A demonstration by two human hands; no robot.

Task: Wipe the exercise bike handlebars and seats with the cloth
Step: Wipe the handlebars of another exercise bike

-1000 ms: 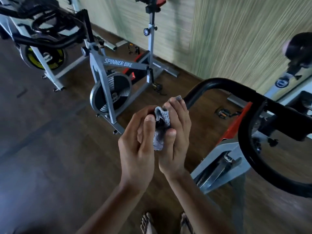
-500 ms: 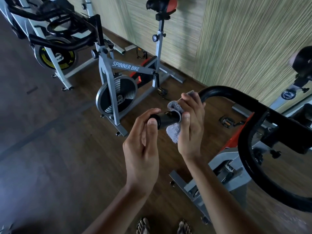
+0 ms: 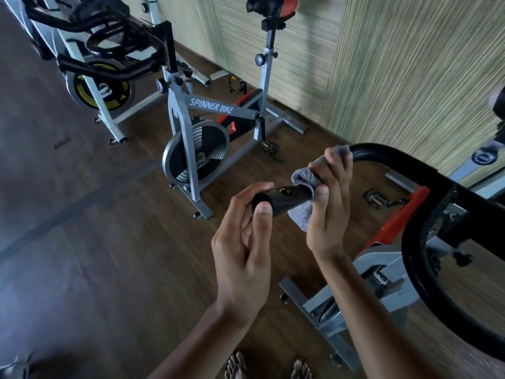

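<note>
The black handlebar (image 3: 388, 157) of the nearest bike curves in from the right and ends in a grip (image 3: 287, 199) at centre. My right hand (image 3: 330, 203) is wrapped around that grip with the grey cloth (image 3: 304, 179) pressed between palm and bar. My left hand (image 3: 246, 242) pinches the grip's end cap between thumb and fingers. The bike's round black loop bar (image 3: 418, 277) fills the right side. A second grey bike marked SPINNER BIKE (image 3: 210, 105) stands behind, with a black and red seat (image 3: 273, 5) at the top.
A third bike with a yellow-ringed flywheel (image 3: 101, 91) and black handlebars (image 3: 109, 69) stands at the back left. A striped green wall (image 3: 396, 64) runs behind. Dark wood floor (image 3: 82, 255) spreads to the left. My sandalled feet (image 3: 267, 365) show at the bottom.
My right hand has slid the cloth up the bar away from the end, baring more of the grip. My left hand has stayed at the end cap.
</note>
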